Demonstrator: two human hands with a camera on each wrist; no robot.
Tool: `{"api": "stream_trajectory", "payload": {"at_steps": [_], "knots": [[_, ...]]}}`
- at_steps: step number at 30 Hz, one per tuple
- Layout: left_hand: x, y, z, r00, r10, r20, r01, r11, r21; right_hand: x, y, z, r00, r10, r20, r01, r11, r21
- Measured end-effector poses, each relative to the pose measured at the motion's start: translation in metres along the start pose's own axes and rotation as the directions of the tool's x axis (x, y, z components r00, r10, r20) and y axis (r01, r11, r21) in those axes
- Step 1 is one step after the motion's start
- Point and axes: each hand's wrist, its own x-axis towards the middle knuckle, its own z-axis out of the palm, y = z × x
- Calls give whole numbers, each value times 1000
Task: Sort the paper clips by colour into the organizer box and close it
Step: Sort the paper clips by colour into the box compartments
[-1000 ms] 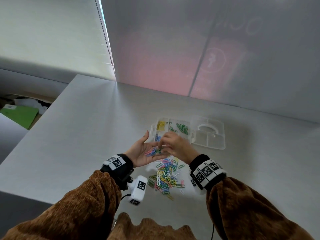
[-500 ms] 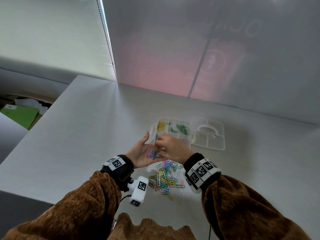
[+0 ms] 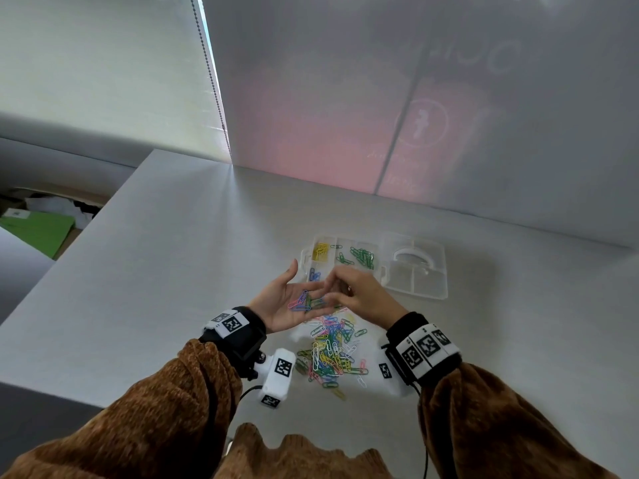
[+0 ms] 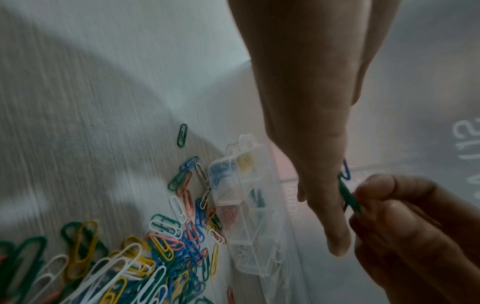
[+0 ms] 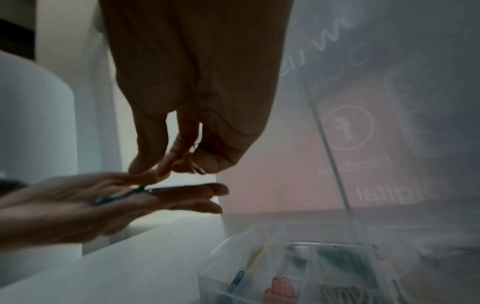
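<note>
My left hand point(image 3: 290, 292) lies palm up and flat above the table, carrying several coloured clips point(image 3: 301, 302). My right hand point(image 3: 327, 299) reaches into that palm and pinches a green paper clip point(image 4: 349, 197) between thumb and fingertips point(image 5: 161, 170). The clear organizer box point(image 3: 313, 248) stands open just beyond the hands, with yellow clips point(image 3: 321, 252), green clips point(image 3: 363, 256) and blue clips point(image 3: 314, 274) in separate compartments. A pile of mixed clips point(image 3: 330, 352) lies on the table under my wrists.
The box's clear lid point(image 3: 418, 267) lies flat to the right of the compartments. A single green clip point(image 4: 182, 134) lies apart from the pile. A frosted wall point(image 3: 449, 133) rises behind the table; the table's left edge point(image 3: 69, 257) drops off to a lower area.
My right hand's fingers have worked through the clips on the left palm and now pinch a green one. The left hand has stayed palm up in nearly the same place.
</note>
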Motion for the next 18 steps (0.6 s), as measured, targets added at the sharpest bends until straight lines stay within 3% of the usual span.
{"api": "stream_trajectory", "payload": {"at_steps": [3, 7, 10, 12, 15, 16, 18], "knots": [[3, -3, 0, 999, 5, 46, -4, 1000, -14, -3, 0, 6, 994, -108, 11, 109, 991, -81], [7, -4, -2, 995, 21, 101, -22, 1000, 15, -1, 1, 10, 992, -122, 27, 123, 990, -74], [8, -2, -6, 996, 10, 84, -10, 1000, 4, -1, 1, 8, 999, -39, -17, 40, 998, 50], [9, -2, -8, 998, 9, 56, -9, 1000, 5, -1, 0, 5, 996, 57, -70, -40, 973, 227], [9, -1, -4, 1000, 19, 21, -19, 1000, -15, -5, -7, 1, 975, 220, -29, -168, 817, 551], [8, -1, -3, 1000, 18, 13, -18, 1000, -21, -6, -8, 3, 969, 247, 3, -203, 792, 576], [9, -3, -3, 1000, 12, 6, -12, 999, -37, -7, -7, 9, 958, 285, 28, -262, 832, 489]]}}
